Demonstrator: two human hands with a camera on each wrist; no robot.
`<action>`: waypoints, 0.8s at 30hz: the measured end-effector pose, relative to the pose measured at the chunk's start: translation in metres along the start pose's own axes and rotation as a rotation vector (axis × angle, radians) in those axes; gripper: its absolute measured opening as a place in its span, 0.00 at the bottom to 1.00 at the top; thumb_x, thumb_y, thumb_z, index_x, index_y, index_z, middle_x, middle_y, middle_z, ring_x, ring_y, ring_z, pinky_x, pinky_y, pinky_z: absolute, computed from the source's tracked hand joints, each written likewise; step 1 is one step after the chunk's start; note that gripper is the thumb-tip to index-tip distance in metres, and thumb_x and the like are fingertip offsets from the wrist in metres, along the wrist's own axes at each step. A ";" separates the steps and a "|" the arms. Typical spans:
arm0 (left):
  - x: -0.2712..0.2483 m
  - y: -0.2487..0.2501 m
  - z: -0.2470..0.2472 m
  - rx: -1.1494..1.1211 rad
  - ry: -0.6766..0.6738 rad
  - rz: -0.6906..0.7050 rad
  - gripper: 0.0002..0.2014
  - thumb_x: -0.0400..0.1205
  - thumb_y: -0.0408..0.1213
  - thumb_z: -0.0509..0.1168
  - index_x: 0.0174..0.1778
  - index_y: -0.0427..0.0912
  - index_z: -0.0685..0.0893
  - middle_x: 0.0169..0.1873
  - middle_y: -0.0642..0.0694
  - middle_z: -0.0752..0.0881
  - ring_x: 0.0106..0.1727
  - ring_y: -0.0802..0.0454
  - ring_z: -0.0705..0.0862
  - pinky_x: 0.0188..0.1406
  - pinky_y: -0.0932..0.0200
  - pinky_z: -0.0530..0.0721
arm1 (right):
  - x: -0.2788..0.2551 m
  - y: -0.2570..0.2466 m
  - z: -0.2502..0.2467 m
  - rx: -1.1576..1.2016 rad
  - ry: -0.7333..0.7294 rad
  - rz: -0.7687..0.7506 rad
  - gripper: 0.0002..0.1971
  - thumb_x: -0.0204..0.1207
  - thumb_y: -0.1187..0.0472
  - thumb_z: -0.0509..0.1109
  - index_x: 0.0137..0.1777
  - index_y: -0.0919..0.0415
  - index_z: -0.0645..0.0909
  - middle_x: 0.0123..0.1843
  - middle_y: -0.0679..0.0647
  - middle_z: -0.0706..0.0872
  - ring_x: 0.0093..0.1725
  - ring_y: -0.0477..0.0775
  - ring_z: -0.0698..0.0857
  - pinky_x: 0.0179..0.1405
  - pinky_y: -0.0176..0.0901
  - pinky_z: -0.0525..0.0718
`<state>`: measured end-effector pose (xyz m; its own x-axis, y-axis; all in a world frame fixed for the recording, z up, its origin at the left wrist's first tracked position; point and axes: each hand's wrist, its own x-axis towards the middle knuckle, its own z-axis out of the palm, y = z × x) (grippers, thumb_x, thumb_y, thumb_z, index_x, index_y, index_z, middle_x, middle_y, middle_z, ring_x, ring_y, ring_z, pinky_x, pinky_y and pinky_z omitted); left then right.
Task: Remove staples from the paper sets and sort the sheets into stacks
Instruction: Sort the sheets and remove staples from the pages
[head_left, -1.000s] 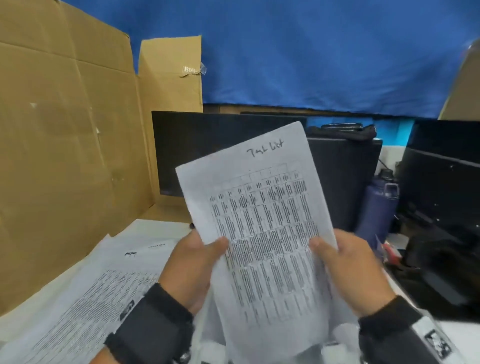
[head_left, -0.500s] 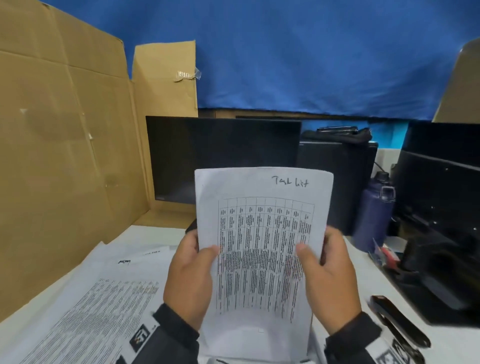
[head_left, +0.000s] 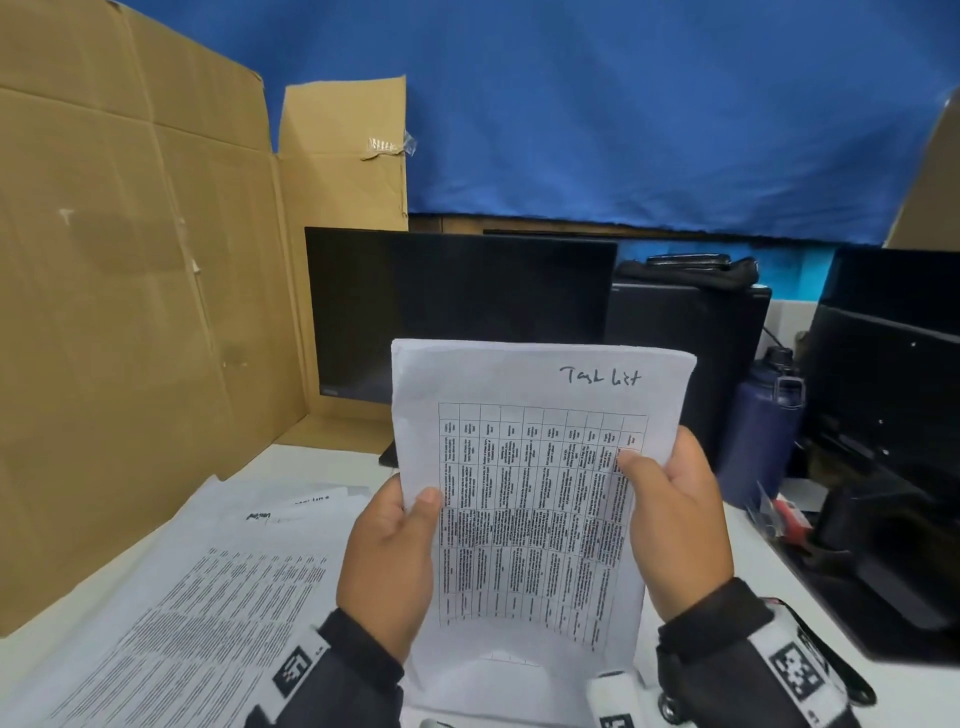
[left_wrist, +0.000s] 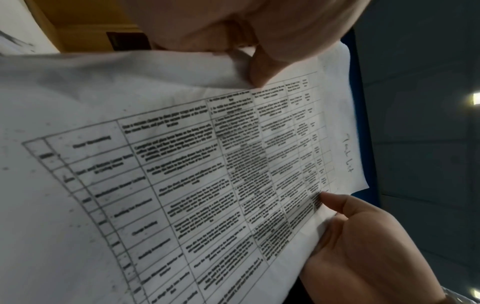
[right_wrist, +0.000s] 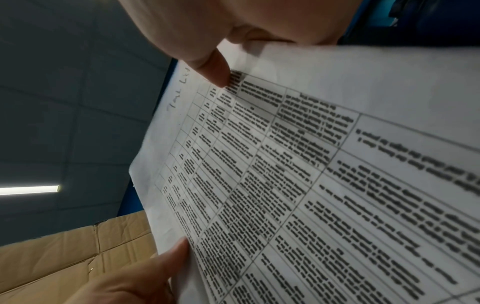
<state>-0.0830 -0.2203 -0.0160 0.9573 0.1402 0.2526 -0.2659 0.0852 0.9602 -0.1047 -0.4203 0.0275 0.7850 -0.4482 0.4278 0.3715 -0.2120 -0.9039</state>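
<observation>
Paper set (head_left: 540, 499), white table (head_left: 753, 582), blue backdrop (head_left: 623, 114)

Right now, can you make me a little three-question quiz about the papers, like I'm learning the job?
1. True or false: the paper set marked "Task List" lies flat on the table.
2. Which hands hold the paper set? A) only the left hand B) only the right hand C) both
3. Fill in: the printed sheets on the table lie to the person's ____.

Key:
1. False; it is held up off the table.
2. C; each thumb presses on the printed front at a side edge.
3. Left, beside the cardboard.
</observation>
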 end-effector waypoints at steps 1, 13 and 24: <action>0.001 -0.001 0.000 -0.001 0.013 0.005 0.17 0.92 0.37 0.60 0.56 0.63 0.91 0.56 0.54 0.94 0.62 0.49 0.91 0.72 0.34 0.82 | 0.000 0.000 0.001 0.002 -0.004 0.008 0.11 0.83 0.67 0.64 0.53 0.48 0.82 0.47 0.33 0.90 0.47 0.36 0.88 0.48 0.46 0.84; -0.003 -0.003 0.003 0.062 0.052 0.082 0.13 0.91 0.37 0.62 0.54 0.55 0.91 0.49 0.58 0.95 0.55 0.58 0.92 0.64 0.45 0.87 | -0.023 -0.052 0.011 -0.562 0.301 -0.736 0.29 0.65 0.61 0.74 0.69 0.63 0.78 0.71 0.61 0.76 0.77 0.66 0.71 0.75 0.68 0.66; -0.012 0.000 -0.001 0.095 0.003 0.062 0.12 0.90 0.38 0.62 0.44 0.44 0.89 0.36 0.39 0.89 0.29 0.59 0.80 0.27 0.71 0.77 | -0.005 -0.124 0.076 -0.957 -0.340 -0.771 0.08 0.78 0.52 0.73 0.52 0.43 0.76 0.40 0.42 0.83 0.54 0.49 0.83 0.83 0.67 0.52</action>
<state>-0.0950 -0.2211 -0.0196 0.9392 0.1450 0.3113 -0.3121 -0.0180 0.9499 -0.1172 -0.3253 0.1374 0.6656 0.2844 0.6900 0.3935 -0.9193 -0.0006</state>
